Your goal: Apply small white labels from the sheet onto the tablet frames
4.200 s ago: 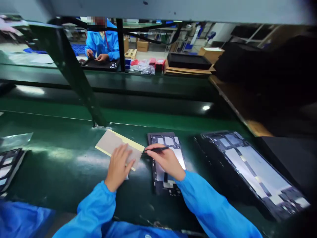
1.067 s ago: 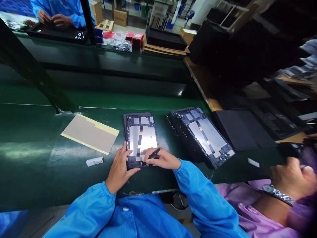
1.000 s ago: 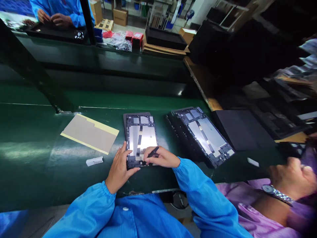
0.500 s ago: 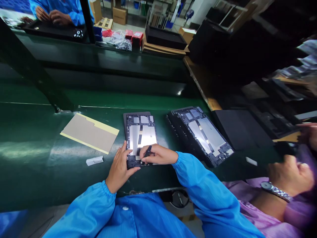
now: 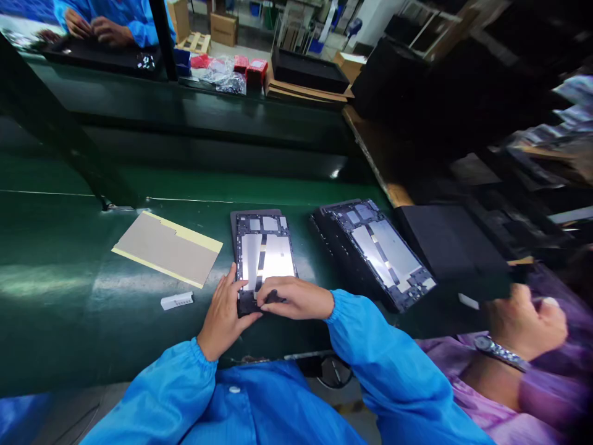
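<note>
fingers (image 5: 272, 287) of right hand (image 5: 296, 301), clamped on stylus (image 5: 272, 298), slid leftward; left hand (image 5: 225, 312) stays splayed.

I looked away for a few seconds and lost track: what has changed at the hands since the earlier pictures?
The left hand left the beige sheet and now rests at the near left corner of the tablet frame. The right hand, still gripping the black tool, slid left along the frame's near end. The sheet, white strip and second frame stack lie as a second ago.
</note>
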The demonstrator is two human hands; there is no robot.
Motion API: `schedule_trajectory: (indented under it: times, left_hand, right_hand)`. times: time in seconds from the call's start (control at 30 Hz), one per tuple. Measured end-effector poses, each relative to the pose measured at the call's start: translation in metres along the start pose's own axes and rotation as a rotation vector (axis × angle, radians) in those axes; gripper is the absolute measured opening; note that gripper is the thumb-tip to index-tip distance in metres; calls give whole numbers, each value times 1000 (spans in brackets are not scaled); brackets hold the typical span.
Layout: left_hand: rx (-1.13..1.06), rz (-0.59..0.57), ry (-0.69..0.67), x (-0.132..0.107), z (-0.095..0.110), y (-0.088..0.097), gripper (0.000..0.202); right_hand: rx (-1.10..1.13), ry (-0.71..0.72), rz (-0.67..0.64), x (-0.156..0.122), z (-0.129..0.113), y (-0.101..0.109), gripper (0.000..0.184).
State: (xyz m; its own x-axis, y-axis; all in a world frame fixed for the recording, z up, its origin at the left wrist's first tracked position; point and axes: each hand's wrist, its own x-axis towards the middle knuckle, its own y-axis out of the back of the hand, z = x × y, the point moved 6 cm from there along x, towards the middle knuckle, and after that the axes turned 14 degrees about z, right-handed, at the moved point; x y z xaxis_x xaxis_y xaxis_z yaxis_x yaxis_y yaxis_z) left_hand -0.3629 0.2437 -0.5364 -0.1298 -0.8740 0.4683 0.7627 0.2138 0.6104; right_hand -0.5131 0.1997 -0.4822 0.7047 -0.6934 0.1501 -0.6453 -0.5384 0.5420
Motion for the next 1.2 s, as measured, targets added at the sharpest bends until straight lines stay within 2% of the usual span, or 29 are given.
schedule_trajectory:
  times: [0.07, 0.17, 0.23, 0.3, 0.4, 0.47, 0.53, 0.6, 0.67, 0.7, 0.8, 0.87, 0.93, 1.03, 1.2]
  left_hand:
    - [22, 66, -104, 2, 11, 8, 46]
    - [18, 146, -321, 3, 30, 18, 17]
    - [-10, 124, -407, 1, 36, 18, 11]
    - [-14, 66, -436, 0, 38, 12, 13]
    - [16, 15, -413, -2, 41, 3, 16]
    - [25, -8, -336, -4, 45, 1, 16]
    - [7, -34, -225, -4, 50, 5, 17]
    - [-34, -38, -134, -1, 48, 16, 20]
    - [-23, 23, -85, 8, 32, 37, 21]
    - [21, 74, -62, 16, 17, 50, 19]
    - [265, 206, 55, 40, -50, 91, 17]
    - [405, 173, 159, 51, -97, 106, 23]
    - [460, 87, 250, 54, -130, 108, 28]
    - [450, 23, 312, 51, -146, 103, 27]
    - [427, 20, 325, 46, -141, 98, 27]
  right_hand:
    - [3, -28, 23, -2, 1, 1, 18]
    - [133, -156, 81, -6, 14, 5, 22]
    - [256, -276, 127, -10, 28, 8, 26]
    - [394, -388, 197, -14, 41, 11, 30]
    - [575, -512, 307, -17, 52, 14, 32]
    - [618, -548, 367, -12, 54, 16, 31]
    - [619, -540, 477, 0, 52, 19, 30]
    - [625, -509, 622, 19, 51, 21, 31]
    - [637, -487, 719, 46, 51, 17, 33]
    - [643, -482, 732, 62, 52, 11, 34]
    - [662, -488, 661, 120, 60, -14, 39]
    - [676, -516, 620, 157, 69, -32, 41]
    - [676, -547, 603, 185, 81, -46, 42]
    - [662, -557, 588, 208, 95, -58, 41]
    - [653, -559, 568, 210, 103, -62, 45]
